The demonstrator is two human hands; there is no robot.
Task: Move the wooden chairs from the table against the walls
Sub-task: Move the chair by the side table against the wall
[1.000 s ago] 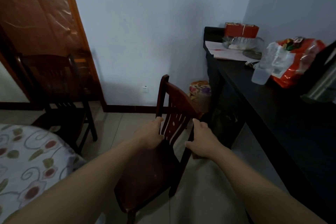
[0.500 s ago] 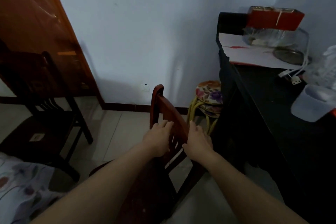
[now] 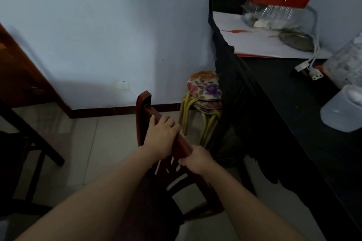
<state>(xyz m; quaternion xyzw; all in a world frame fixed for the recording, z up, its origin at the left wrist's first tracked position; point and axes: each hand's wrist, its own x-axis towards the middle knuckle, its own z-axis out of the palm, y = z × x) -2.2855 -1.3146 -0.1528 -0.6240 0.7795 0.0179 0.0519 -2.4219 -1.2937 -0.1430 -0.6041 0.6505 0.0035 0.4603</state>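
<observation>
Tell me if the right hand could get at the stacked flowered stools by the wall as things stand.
Probably not at once: the right hand grips the wooden chair top rail, and the stools stand beyond it, beside the black table. Once it lets go, bare floor seems to leave the way free.

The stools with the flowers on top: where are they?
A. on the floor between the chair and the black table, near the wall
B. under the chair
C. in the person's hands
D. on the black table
A: the stools stand stacked on the floor by the wall, just right of the chair and left of the black table.
</observation>
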